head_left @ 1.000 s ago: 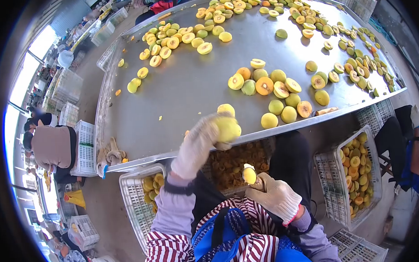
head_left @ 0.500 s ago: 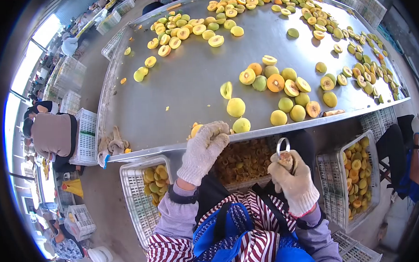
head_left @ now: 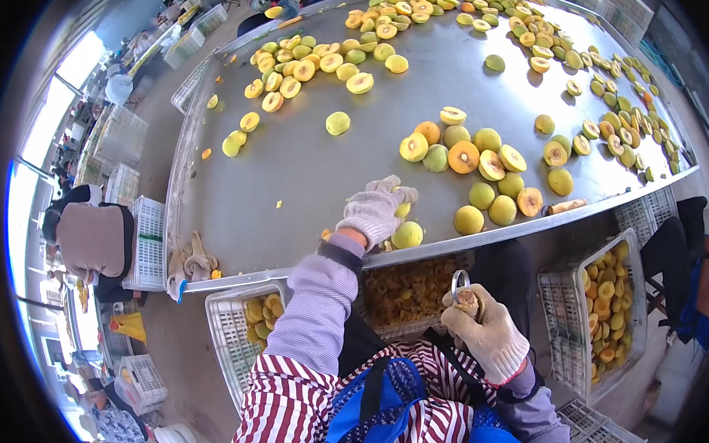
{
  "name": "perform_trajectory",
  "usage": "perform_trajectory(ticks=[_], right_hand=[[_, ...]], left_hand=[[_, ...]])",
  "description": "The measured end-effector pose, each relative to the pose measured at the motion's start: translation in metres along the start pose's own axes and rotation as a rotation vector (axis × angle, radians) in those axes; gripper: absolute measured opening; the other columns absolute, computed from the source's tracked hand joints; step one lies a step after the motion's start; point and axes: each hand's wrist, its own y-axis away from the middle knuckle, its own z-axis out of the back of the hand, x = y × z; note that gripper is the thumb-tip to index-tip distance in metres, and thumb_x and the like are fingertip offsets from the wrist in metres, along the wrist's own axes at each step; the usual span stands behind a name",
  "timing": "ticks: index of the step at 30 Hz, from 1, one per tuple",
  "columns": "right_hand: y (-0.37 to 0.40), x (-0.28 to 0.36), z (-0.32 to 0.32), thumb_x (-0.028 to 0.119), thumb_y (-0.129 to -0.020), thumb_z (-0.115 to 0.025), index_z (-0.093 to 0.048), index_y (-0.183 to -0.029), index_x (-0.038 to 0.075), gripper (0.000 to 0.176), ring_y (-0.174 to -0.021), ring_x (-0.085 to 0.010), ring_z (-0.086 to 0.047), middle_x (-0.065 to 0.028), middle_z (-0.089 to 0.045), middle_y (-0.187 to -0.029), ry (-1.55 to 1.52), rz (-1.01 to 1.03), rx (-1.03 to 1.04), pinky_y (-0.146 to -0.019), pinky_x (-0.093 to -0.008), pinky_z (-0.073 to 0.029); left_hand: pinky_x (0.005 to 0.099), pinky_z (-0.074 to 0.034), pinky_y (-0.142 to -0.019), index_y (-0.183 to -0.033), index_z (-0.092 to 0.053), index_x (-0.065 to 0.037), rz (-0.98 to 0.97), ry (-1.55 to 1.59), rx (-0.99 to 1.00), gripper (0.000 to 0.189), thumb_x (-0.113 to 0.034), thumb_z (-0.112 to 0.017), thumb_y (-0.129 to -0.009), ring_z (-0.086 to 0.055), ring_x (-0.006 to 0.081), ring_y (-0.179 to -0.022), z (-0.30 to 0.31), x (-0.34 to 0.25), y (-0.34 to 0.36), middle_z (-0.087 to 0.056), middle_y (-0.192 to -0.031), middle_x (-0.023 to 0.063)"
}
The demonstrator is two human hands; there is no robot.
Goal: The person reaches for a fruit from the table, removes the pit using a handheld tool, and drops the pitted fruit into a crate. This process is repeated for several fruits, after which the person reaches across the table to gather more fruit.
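My left hand (head_left: pixel 376 209), in a pale knitted glove, is over the near edge of the metal table, its fingers closed round a yellow fruit piece (head_left: pixel 402 210) that is mostly hidden. Just right of it lies a yellow-green fruit half (head_left: pixel 407 235). Below the table edge, my right hand (head_left: pixel 487 330), also gloved, grips a tool with a metal ring (head_left: pixel 460 280) and a stubby handle (head_left: pixel 467 302). Several fruit halves (head_left: pixel 463 157), some cut side up, lie right of my left hand. A single half (head_left: pixel 338 123) sits farther back.
The metal table (head_left: pixel 236 194) holds many more halves at its back and right. Crates of fruit (head_left: pixel 549 324) (head_left: pixel 225 304) stand either side of my legs, with a bin of scraps (head_left: pixel 412 294) between. Gloves (head_left: pixel 190 262) lie at the left corner. Other people (head_left: pixel 97 238) work nearby.
My left hand has moved forward and right onto the fruit beside the edge. My right hand has lowered slightly with the tool. A half now lies alone farther back; a co-worker's hands show at the top.
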Motion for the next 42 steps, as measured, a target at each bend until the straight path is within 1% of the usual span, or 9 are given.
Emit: perform_trajectory(ticks=[5,7,10,14,28,30,37,39,42], right_hand=[[0.001,0.005,0.008,0.025,-0.087,-0.073,-0.064,-0.102,0.002,0.029,-0.065,-0.0219,-0.064,-0.0128,-0.065,-0.074,0.069,0.014,0.004,-0.067,-0.0336,-0.052],[0.001,0.015,0.005,0.025,-0.086,-0.073,-0.063,-0.101,0.003,0.028,-0.064,-0.0242,-0.065,-0.0133,-0.065,-0.073,0.117,0.026,0.023,-0.065,-0.0345,-0.052],[0.001,0.020,-0.006,0.024,-0.085,-0.075,-0.063,-0.099,0.004,0.027,-0.062,-0.0292,-0.067,-0.0139,-0.064,-0.070,0.222,0.162,0.005,-0.062,-0.0362,-0.053],[0.004,0.026,-0.011,0.023,-0.084,-0.078,-0.062,-0.094,0.004,0.026,-0.059,-0.0347,-0.067,-0.0138,-0.063,-0.066,0.315,0.396,-0.066,-0.055,-0.0383,-0.053],[0.031,0.024,-0.017,0.022,-0.083,-0.080,-0.059,-0.090,0.005,0.028,-0.056,-0.0336,-0.067,-0.0136,-0.062,-0.062,0.453,0.563,-0.131,-0.050,-0.0391,-0.054],[0.035,0.025,-0.014,0.022,-0.083,-0.080,-0.059,-0.090,0.006,0.028,-0.056,-0.0341,-0.067,-0.0141,-0.064,-0.063,0.465,0.550,-0.076,-0.051,-0.0391,-0.054],[0.038,0.025,-0.009,0.023,-0.085,-0.078,-0.062,-0.099,0.004,0.028,-0.064,-0.0352,-0.070,-0.0159,-0.068,-0.072,0.312,0.427,0.031,-0.057,-0.0386,-0.056],[0.035,0.035,-0.002,0.018,-0.088,-0.073,-0.065,-0.110,0.000,0.030,-0.074,-0.0089,-0.064,-0.0052,-0.070,-0.082,0.176,0.070,0.159,-0.070,-0.0297,-0.054],[0.037,0.027,0.001,0.017,-0.088,-0.074,-0.064,-0.109,0.000,0.029,-0.076,-0.0065,-0.060,-0.0030,-0.068,-0.083,0.157,0.112,0.112,-0.071,-0.0279,-0.053]], left_hand=[[0.0396,-0.052,-0.101,-0.143,-0.050,-0.008,0.138,0.991,-0.067,0.056,-0.029,-0.066,-0.093,-0.063,0.0269,-0.118,-0.003,0.001,0.019,-0.058,-0.134,0.0160],[0.0360,-0.055,-0.096,-0.144,-0.048,-0.006,-0.129,1.970,0.085,0.062,-0.041,-0.065,-0.095,-0.064,0.0258,-0.114,0.011,-0.016,0.048,-0.059,-0.134,0.0167],[0.0363,-0.055,-0.096,-0.144,-0.046,-0.006,-0.170,2.180,0.182,0.069,-0.053,-0.060,-0.096,-0.064,0.0275,-0.116,0.015,-0.042,0.081,-0.061,-0.131,0.0181],[0.0351,-0.053,-0.099,-0.142,-0.046,-0.001,-0.105,1.922,-0.091,0.075,-0.060,-0.054,-0.097,-0.063,0.0263,-0.116,0.022,-0.077,0.104,-0.063,-0.126,0.0195],[0.0368,-0.048,-0.103,-0.140,-0.048,0.002,-0.133,1.716,-0.236,0.083,-0.068,-0.047,-0.096,-0.063,0.0262,-0.114,0.028,-0.117,0.149,-0.065,-0.123,0.0208],[0.0369,-0.049,-0.101,-0.139,-0.050,0.001,-0.269,1.496,-0.483,0.078,-0.066,-0.046,-0.098,-0.065,0.0247,-0.110,0.024,-0.121,0.149,-0.065,-0.124,0.0192],[0.0329,-0.054,-0.092,-0.122,-0.063,0.001,-0.179,1.420,0.079,0.070,-0.063,-0.043,-0.101,-0.068,0.0201,-0.099,0.063,-0.100,0.134,-0.068,-0.110,0.0136],[0.0317,-0.052,-0.095,-0.129,-0.058,0.001,-0.170,1.390,0.120,0.073,-0.064,-0.043,-0.101,-0.066,0.0194,-0.104,0.058,-0.107,0.133,-0.067,-0.116,0.0141],[0.0340,-0.046,-0.101,-0.140,-0.049,0.002,-0.193,1.801,-0.195,0.063,-0.049,-0.051,-0.103,-0.060,0.0215,-0.112,0.046,-0.137,0.152,-0.063,-0.122,0.0158]])
